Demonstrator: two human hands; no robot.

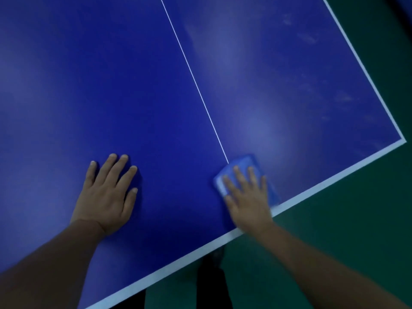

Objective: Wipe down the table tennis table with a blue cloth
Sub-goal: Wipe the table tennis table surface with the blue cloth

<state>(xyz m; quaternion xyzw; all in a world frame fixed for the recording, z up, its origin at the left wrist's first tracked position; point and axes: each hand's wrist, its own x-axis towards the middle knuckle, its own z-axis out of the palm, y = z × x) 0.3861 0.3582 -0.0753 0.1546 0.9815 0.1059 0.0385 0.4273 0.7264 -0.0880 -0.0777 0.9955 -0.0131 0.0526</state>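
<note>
The blue table tennis table [111, 74] fills most of the view, with a thin white centre line [194, 81] and white edge bands. A folded blue cloth [245, 162] lies on the table near the front edge, at the end of the centre line. My right hand [247, 197] presses flat on the cloth with straight, spread fingers. My left hand [109, 192] rests flat on the bare table surface to the left, fingers straight. Faint pale smears show on the right half of the table.
The table's front edge [178, 264] runs diagonally from lower left to the right corner [403, 140]. Beyond it lies a dark green floor [334, 219]. A dark shape under the edge, seemingly my legs [211, 282], shows near the bottom.
</note>
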